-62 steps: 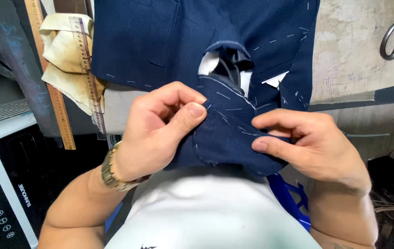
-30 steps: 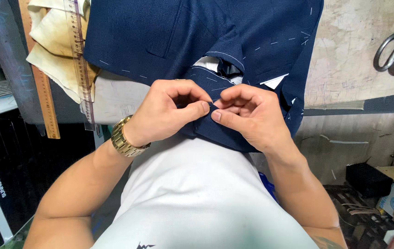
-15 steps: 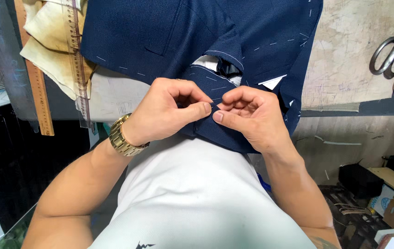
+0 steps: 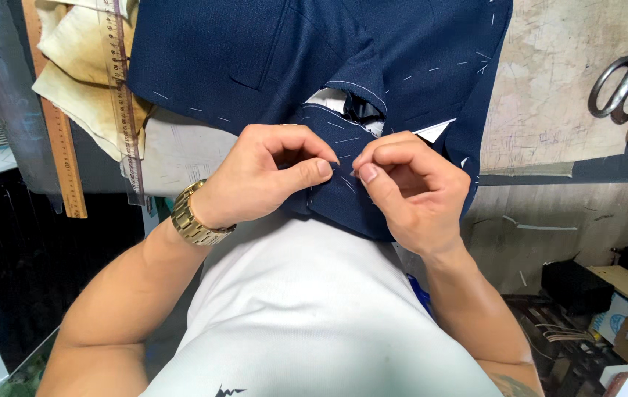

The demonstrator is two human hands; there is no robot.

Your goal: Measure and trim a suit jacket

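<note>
A navy garment panel [image 4: 314, 51], marked with white basting stitches, is spread on the bench [image 4: 549, 88] and hangs over its near edge, where a folded flap of the same cloth is held between the two hands. The left hand [image 4: 262, 176] is curled nearly closed, its thumb and forefinger pinched on the edge of the flap, with a gold wristwatch [image 4: 195, 217] worn just behind it. The right hand [image 4: 413, 187] is likewise curled close, thumb pressed to forefinger right beside the left thumb; something very fine, perhaps a thread or a needle, may be nipped there, but it is too small for that to be told. Just beyond the fingertips a gap in the cloth is seen, with white lining [image 4: 328, 99] showing through. Beyond the left hand and further out to that side, a clear ruler [image 4: 124, 103] and a wooden ruler [image 4: 56, 140] lie over yellowish pattern paper [image 4: 71, 66]; well beyond the right hand, a pair of metal scissors [image 4: 622, 77] rests near the far corner. It is judged that the fold could slip and the basted line be thrown out of true if either pinch were slackened, since much of the cloth hangs unsupported. A fingertip could also be pricked if a needle is indeed held, the hands being so close together.
</note>
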